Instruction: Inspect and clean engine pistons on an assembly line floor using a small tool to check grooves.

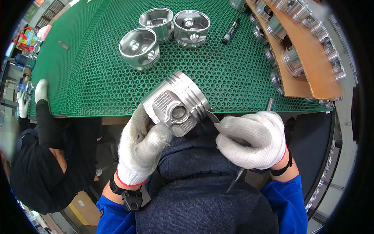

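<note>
Piston [171, 103] work was partway through, as I judged it: one piece sat tilted in my left grip [140, 146], over the near edge of the green mesh tabletop [97, 82], its ring grooves toward the upper right and its pin bore facing up at me. That gloved grip was clamped on the skirt, thumb and fingers around the lower left side.

My right grip [253, 138] was closed on a thin metal blade [213, 117], whose end lay at the edge of the grooves; I could not tell whether it was cutting or merely resting there. A metal shaft [270, 103] stuck out above the same fist and a pointed end [235, 181] below it. Whether these made one tool or two, I could not tell.

Ahead of me three more pistons [193, 40] stood close together on the tabletop, open ends up, a dark marker [231, 31] lying to their right. Others [292, 62] sat among cardboard dividers [315, 58] at the right. Nothing on any of them showed me which were finished and which were waiting, so only the piece in my hold was plainly underway.
</note>
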`<state>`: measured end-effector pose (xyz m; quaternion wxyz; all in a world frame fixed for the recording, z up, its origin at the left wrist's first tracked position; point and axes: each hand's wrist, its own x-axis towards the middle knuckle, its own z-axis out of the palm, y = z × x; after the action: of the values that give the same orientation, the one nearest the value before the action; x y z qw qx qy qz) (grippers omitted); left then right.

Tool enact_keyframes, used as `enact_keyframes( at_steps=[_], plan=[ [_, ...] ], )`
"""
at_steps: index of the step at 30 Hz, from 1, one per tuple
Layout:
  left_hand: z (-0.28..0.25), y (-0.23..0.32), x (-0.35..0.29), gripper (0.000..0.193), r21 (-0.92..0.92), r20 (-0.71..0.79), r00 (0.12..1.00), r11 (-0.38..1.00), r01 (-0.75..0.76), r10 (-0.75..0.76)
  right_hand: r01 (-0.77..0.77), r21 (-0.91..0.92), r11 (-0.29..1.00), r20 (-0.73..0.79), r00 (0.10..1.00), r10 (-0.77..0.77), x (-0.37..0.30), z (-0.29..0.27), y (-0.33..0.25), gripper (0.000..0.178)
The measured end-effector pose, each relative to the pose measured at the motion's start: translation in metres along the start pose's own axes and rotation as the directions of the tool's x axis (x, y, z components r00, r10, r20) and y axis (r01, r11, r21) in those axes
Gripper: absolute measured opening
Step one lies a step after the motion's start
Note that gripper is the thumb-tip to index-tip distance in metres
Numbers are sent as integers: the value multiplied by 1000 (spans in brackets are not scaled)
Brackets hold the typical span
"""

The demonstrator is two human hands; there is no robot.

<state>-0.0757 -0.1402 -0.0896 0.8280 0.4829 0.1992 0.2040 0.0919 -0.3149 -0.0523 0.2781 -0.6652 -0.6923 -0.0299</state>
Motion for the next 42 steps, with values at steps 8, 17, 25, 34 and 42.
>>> enact_keyframes(
  at_steps=[8, 17, 25, 34, 42],
  plan=[
    [-12, 5, 0, 75, 175, 106, 989, 981, 79, -99, -254, -47, 966, -477, 856, 201, 23, 17, 49, 33],
    [-158, 108, 102, 36, 954, 160, 800, -300, 25, 578, -562, -68, 824, -61, 827, 559, 0, 15, 46, 34],
    [-64, 88, 109, 54, 729, 683, 549, -483, -484, 482, -498, 99, 861, -5, 865, 501, -10, 41, 45, 32],
    [-67, 28, 71, 40, 292, -202, 961, 948, -124, 187, -385, 313, 868, -151, 882, 446, -37, 45, 56, 34],
    [-24, -5, 41, 39, 563, 213, 972, 801, -203, 97, -570, 712, 411, 208, 729, 652, -38, 43, 31, 27]
  ],
)
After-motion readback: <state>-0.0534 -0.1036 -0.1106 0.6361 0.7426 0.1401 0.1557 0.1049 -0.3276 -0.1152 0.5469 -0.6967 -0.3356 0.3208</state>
